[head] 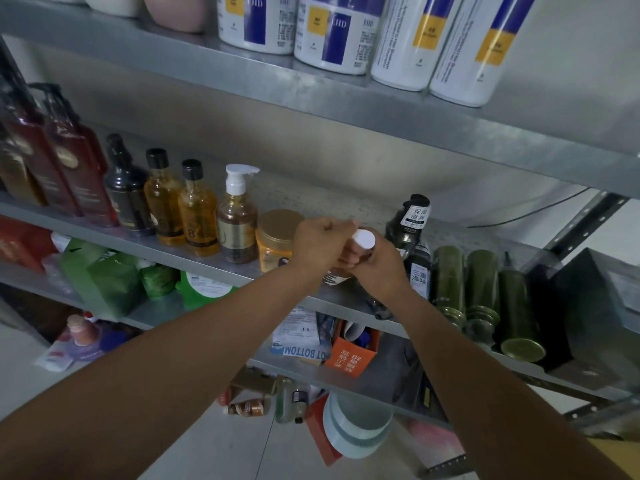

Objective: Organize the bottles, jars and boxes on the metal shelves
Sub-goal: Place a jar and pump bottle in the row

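Left hand [317, 244] and right hand [385, 269] grip round white-capped bottle [363, 240].

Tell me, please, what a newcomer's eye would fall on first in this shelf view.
First, the two hands meeting mid-frame at the front edge of the middle shelf: the left hand and right hand both grip a white-capped bottle. Next, the big white tubs with blue and yellow labels on the shelf above, and the row of amber bottles left of the hands.

2 black-capped amber bottles [162, 202], 3 dark green bottles [449, 278], 2 white tubs [258, 26], 2 tall white bottles [407, 43].
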